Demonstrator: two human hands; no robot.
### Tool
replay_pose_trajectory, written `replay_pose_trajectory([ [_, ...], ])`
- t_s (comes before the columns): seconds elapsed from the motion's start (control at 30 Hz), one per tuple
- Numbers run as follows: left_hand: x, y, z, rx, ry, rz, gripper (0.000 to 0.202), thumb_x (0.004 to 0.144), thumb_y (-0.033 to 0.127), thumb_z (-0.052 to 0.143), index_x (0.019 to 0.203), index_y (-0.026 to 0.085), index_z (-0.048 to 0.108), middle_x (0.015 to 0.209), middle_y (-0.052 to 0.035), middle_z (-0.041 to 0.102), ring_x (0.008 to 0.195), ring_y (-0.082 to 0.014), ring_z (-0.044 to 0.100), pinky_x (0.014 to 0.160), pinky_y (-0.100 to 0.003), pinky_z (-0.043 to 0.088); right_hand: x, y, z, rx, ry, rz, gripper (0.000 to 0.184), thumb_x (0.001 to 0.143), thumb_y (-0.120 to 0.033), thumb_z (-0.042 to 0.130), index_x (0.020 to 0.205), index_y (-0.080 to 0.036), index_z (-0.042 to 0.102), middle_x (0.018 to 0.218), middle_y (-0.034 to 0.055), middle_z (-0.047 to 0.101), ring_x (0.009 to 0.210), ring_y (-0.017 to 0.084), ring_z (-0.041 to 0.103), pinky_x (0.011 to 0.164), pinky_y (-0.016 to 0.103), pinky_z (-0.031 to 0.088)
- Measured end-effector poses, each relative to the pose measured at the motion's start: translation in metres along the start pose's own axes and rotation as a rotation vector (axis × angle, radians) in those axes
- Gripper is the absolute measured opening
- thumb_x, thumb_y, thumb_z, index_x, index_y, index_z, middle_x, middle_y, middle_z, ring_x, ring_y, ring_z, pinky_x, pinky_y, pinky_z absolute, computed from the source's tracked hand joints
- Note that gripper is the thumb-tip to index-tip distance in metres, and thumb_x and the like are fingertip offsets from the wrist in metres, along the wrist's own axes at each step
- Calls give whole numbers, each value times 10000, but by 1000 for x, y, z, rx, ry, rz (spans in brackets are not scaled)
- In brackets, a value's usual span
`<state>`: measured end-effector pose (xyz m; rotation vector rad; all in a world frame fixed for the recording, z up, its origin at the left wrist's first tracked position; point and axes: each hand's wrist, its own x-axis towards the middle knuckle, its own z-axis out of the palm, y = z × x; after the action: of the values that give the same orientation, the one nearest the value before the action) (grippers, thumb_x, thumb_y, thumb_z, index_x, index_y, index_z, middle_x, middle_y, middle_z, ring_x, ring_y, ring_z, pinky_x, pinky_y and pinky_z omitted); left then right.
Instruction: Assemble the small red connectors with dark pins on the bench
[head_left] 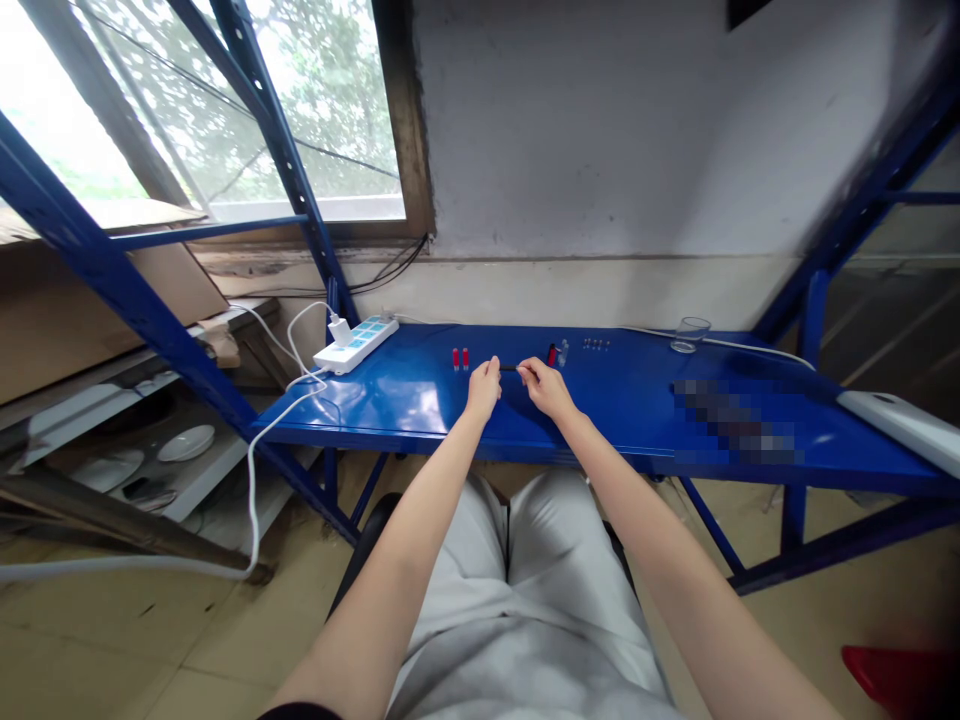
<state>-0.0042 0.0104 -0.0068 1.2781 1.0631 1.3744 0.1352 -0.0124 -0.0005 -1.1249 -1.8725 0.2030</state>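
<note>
Between both hands, above the blue tabletop [375, 405], spans a thin dark stick-like piece [509, 368]. One end is pinched in the closed fingers of my left hand [484, 388]. The fingers of my right hand [546, 388] close on the other end. Two small red tubes with pale ends [460, 359] stand upright just beyond my left hand. Behind my right hand are a dark red tube [552, 354] and a clear small piece [563, 352]. Several tiny pale pieces [596, 344] form a row to their right.
A white power strip [356, 345] with a plugged-in charger lies at the left end, its cable hanging over the edge. On the right are a clear glass [690, 336], a blurred-out object [735, 420] and a white object [904, 425]. Blue shelf posts frame both sides.
</note>
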Motion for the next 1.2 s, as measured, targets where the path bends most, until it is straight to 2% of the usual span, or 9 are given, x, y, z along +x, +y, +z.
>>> replay_pose_trajectory([
  [0.1, -2, 3, 0, 0, -12, 78, 291, 838, 400, 445, 676, 159, 446, 592, 45, 459, 350, -15, 375, 365, -165, 271, 0, 4, 0, 34, 29, 17, 277, 871, -414, 353, 954, -203, 514, 755, 49, 605, 644, 162, 563, 596, 256, 398],
  [0.2, -4, 7, 0, -22, -42, 86, 151, 834, 307, 471, 819, 159, 497, 655, 37, 519, 356, -10, 410, 367, -151, 283, 0, 8, 1, 86, 81, 45, 292, 857, -421, 381, 1022, -202, 479, 862, 68, 615, 675, 159, 576, 615, 263, 413],
  [0.27, -5, 10, 0, -48, -66, 73, 132, 822, 271, 491, 887, 157, 508, 686, 25, 552, 360, -12, 431, 367, -150, 287, 0, 9, 1, 100, 99, 70, 297, 852, -436, 387, 1015, -204, 475, 874, 64, 616, 645, 146, 569, 604, 257, 412],
  [0.47, -5, 8, -1, -101, -185, 50, 188, 793, 244, 530, 951, 145, 516, 859, -47, 625, 397, -33, 517, 347, -155, 240, -2, 4, -4, 18, 85, 137, 349, 871, -494, 312, 782, -214, 501, 590, 2, 546, 511, 138, 504, 529, 239, 355],
  [0.53, -4, 7, -1, -105, -203, 51, 206, 785, 245, 539, 964, 145, 520, 878, -55, 628, 405, -41, 532, 346, -158, 233, -1, 3, -5, -2, 105, 133, 365, 872, -500, 305, 747, -215, 496, 559, -2, 514, 488, 135, 482, 508, 237, 333],
  [0.83, -5, 12, -1, -119, -130, -16, 220, 769, 262, 575, 959, 153, 559, 847, -41, 637, 406, -25, 516, 375, -147, 254, 0, 1, -3, -43, 129, 56, 376, 881, -498, 281, 780, -214, 505, 564, 4, 499, 490, 136, 463, 499, 237, 304],
  [1.2, -2, 12, -4, -174, -141, -43, 205, 772, 233, 561, 953, 138, 558, 816, -49, 639, 411, -32, 511, 360, -153, 238, -1, -1, -2, -111, 124, 31, 367, 891, -467, 270, 807, -211, 519, 612, 24, 536, 514, 147, 486, 518, 246, 311],
])
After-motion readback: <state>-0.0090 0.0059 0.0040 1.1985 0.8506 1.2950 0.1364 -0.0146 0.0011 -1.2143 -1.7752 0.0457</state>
